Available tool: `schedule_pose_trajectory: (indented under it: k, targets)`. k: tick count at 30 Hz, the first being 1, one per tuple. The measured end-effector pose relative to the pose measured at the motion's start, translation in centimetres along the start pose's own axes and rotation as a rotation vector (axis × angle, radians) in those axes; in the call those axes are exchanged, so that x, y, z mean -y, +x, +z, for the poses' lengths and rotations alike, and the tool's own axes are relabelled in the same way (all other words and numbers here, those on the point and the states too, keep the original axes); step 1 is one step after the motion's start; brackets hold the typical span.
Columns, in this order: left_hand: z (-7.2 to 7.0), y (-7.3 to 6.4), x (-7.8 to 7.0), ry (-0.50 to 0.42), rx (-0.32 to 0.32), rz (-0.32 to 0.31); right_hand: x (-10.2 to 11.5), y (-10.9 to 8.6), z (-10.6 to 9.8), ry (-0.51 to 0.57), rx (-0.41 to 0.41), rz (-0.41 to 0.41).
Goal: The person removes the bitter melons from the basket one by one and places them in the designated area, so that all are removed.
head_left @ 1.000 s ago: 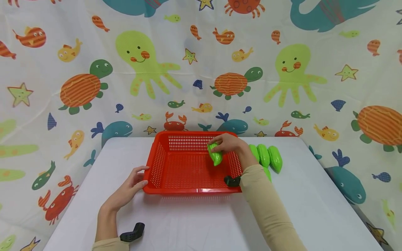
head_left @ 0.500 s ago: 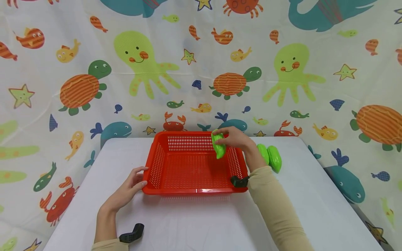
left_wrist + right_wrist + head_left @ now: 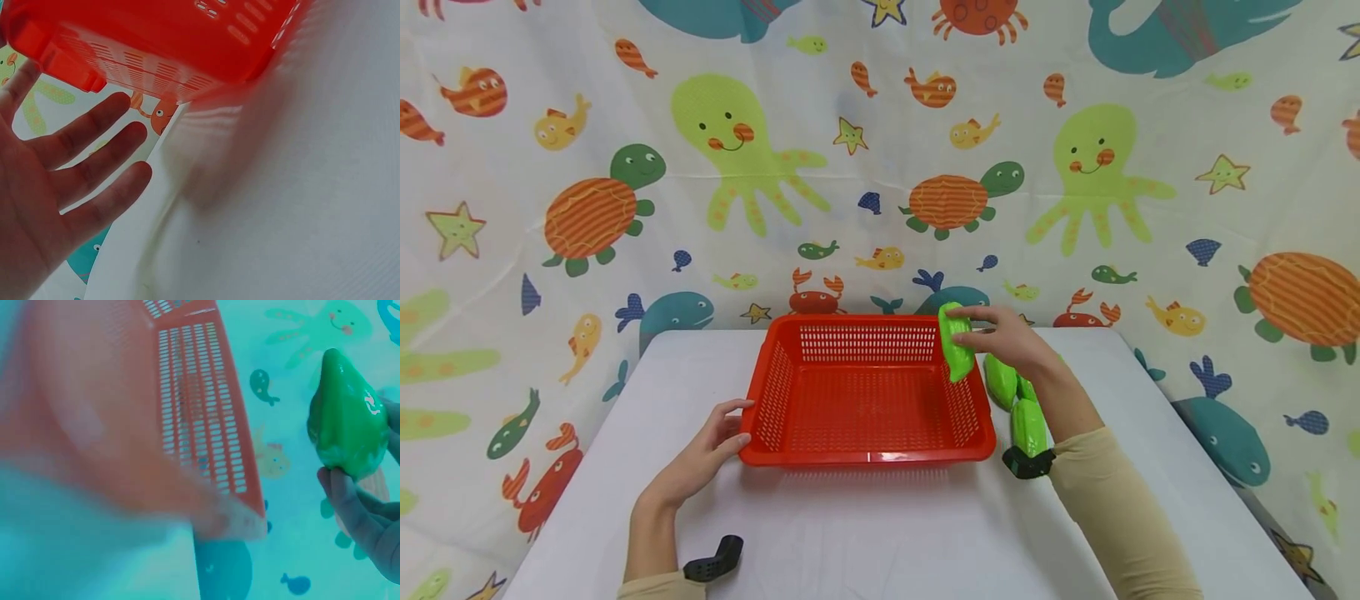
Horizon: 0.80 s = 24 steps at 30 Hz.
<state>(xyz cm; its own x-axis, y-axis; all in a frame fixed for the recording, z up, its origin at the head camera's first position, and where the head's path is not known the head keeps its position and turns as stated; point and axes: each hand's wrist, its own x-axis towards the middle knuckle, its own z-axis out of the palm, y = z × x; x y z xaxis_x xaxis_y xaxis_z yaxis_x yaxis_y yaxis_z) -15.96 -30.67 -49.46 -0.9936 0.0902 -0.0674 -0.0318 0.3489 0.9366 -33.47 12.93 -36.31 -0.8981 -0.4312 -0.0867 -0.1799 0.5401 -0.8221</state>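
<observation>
My right hand (image 3: 1003, 335) pinches a glossy green pepper-like vegetable (image 3: 957, 343), ridged and tapering to a point, between thumb and fingers. It is held upright above the right rim of a red plastic basket (image 3: 868, 457). In the right wrist view the pepper-like vegetable (image 3: 350, 419) hangs clear of the basket (image 3: 240, 425). At the basket's left side, my left hand (image 3: 711, 446) touches the rim with its fingertips. The left wrist view shows that hand's (image 3: 75, 169) fingers spread and fairly straight beside the basket wall (image 3: 156, 44). No thing lies inside the basket.
More green pepper-like vegetables (image 3: 1028, 427) lie on the white table (image 3: 880, 533) just right of the basket, partly hidden by the right forearm. A curtain (image 3: 880, 242) printed with sea animals hangs behind the table.
My right hand has moved right with the green pepper-like vegetable, from over the basket's inside to its right rim. My left hand stays at the basket's left side.
</observation>
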Motion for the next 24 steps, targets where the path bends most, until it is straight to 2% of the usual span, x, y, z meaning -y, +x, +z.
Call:
schedule_pose_trajectory:
  k: [4,8,15,24]
  targets:
    - [0.0,0.0,0.0,0.005,-0.001,-0.002,-1.1,-1.8,-0.4,0.051,-0.028,0.058]
    - [0.0,0.1,0.0,0.008,0.003,0.003,-2.4,-3.5,-1.0,0.069,-0.053,0.084]
    - [0.1,0.0,0.0,0.008,0.005,0.006,-4.8,-6.0,-2.0,0.013,-0.068,0.022]
    - [0.0,0.1,0.1,0.006,0.002,-0.002,-8.0,-8.9,-3.5,0.041,-0.118,0.037]
